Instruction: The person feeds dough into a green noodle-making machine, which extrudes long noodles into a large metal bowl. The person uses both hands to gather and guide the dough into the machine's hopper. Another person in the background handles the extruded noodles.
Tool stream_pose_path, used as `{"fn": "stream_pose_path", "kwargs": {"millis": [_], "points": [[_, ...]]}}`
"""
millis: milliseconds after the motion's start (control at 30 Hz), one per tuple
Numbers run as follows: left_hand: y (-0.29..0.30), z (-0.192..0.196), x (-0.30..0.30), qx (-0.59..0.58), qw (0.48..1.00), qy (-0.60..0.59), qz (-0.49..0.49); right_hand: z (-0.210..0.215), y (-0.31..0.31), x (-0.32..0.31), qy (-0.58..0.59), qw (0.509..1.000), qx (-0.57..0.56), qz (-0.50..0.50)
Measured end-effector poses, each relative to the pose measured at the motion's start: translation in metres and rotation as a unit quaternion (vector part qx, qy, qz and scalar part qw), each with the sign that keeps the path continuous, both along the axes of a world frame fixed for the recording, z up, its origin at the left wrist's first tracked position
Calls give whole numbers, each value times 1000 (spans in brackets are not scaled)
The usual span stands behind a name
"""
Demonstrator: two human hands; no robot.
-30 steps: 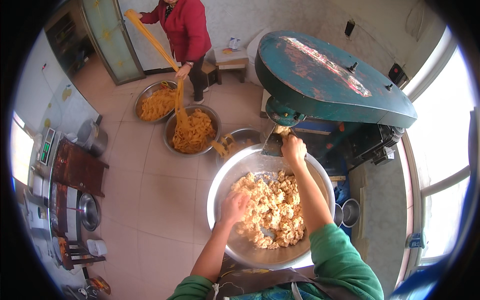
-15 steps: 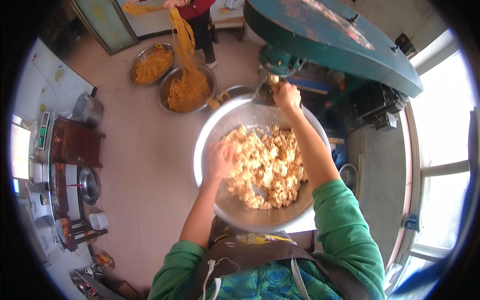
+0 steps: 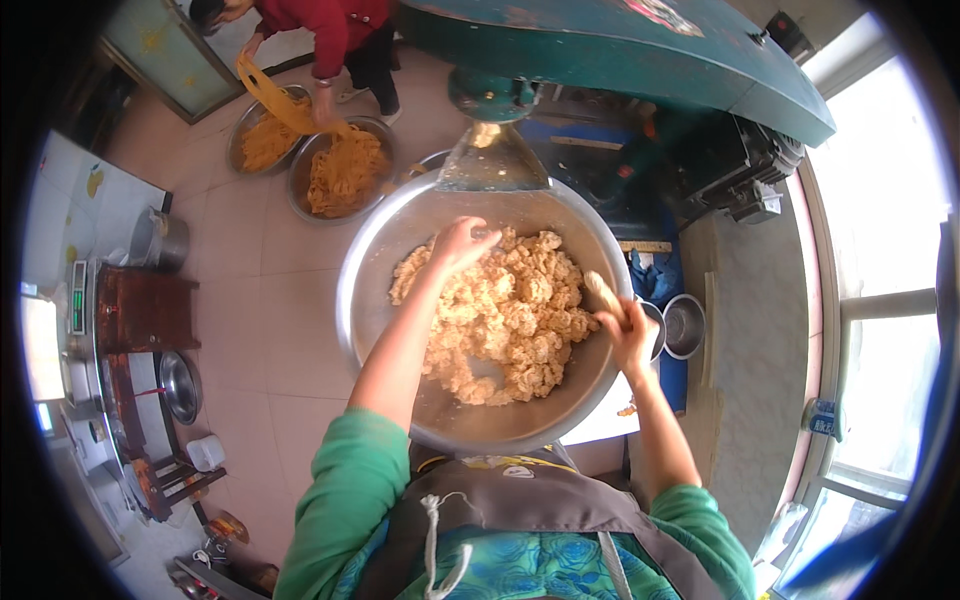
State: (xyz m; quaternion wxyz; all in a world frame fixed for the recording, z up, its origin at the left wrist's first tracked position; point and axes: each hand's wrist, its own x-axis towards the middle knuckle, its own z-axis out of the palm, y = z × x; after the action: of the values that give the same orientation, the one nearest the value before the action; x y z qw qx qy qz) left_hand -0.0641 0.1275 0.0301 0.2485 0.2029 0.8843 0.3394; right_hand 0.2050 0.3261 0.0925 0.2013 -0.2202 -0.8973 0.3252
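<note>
A green machine [image 3: 640,50] spans the top of the frame. Below it, mid-frame, a steel basin [image 3: 380,260] holds crumbly dough [image 3: 510,320]. The left hand [image 3: 460,245] presses spread fingers into the dough's upper left; the right hand [image 3: 625,330] pinches a dough lump at the right rim.
</note>
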Motion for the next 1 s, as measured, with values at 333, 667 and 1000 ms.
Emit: {"fn": "stream_pose_path", "kwargs": {"millis": [333,667,1000], "points": [[108,-42,-24,-162,913,-345,-147,-16,-4,19,67,996,-19,-57],[86,23,98,29,803,-417,-425,-20,0,16,40,997,-42,-46],[-95,38,169,164,945,85,-269,-21,-5,16,58,997,-39,-38]]}}
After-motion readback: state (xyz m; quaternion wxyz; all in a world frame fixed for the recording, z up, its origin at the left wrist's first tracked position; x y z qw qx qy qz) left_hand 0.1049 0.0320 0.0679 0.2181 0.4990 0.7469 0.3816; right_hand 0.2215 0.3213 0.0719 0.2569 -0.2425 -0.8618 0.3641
